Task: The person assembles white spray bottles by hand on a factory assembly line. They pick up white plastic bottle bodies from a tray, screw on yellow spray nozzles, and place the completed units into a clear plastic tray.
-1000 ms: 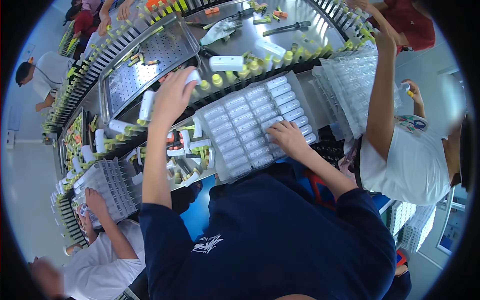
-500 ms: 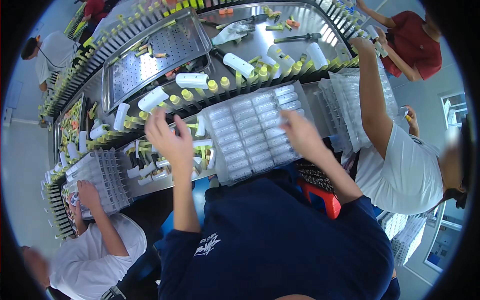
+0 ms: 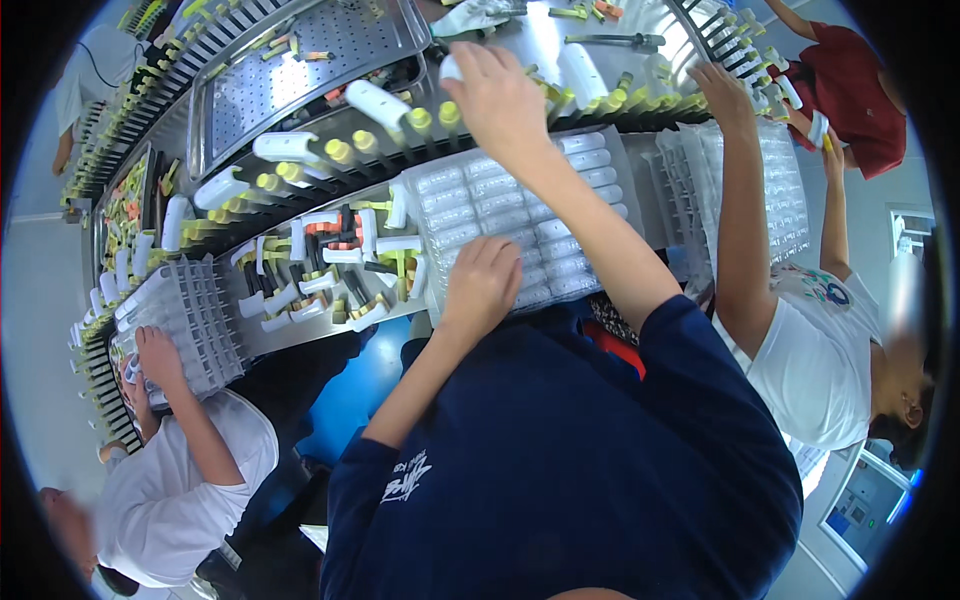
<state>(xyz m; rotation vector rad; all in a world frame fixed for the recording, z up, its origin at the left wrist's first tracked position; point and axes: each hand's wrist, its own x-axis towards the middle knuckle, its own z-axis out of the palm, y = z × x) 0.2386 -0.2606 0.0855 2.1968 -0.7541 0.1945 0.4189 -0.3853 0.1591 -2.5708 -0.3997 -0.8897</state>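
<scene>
A clear plastic tray point(image 3: 440, 215) in front of me holds rows of white, rounded pieces in clear pockets. Over its near middle, my left hand point(image 3: 484, 282) is bent with its fingers together; whatever they hold is hidden. My right hand point(image 3: 500, 105) reaches across the tray to the dark rack behind it. Its fingers curl around a white curved plastic piece point(image 3: 451, 69), which they partly cover. Yellow-tipped posts point(image 3: 420, 119) stand along that rack, several with white curved pieces point(image 3: 377, 104) leaning on them.
Left of the tray, a metal shelf point(image 3: 318, 325) carries white, black, orange and yellow parts. A perforated metal tray point(image 3: 315, 65) lies beyond the rack. Co-workers sit close on both sides, one hand point(image 3: 160, 358) at a stacked clear tray point(image 3: 195, 310). More clear trays point(image 3: 735, 190) stand at right.
My left hand has moved from the rack, right and nearer, onto the tray. My right hand has gone from the tray's right side up and left to a white piece at the rack.
</scene>
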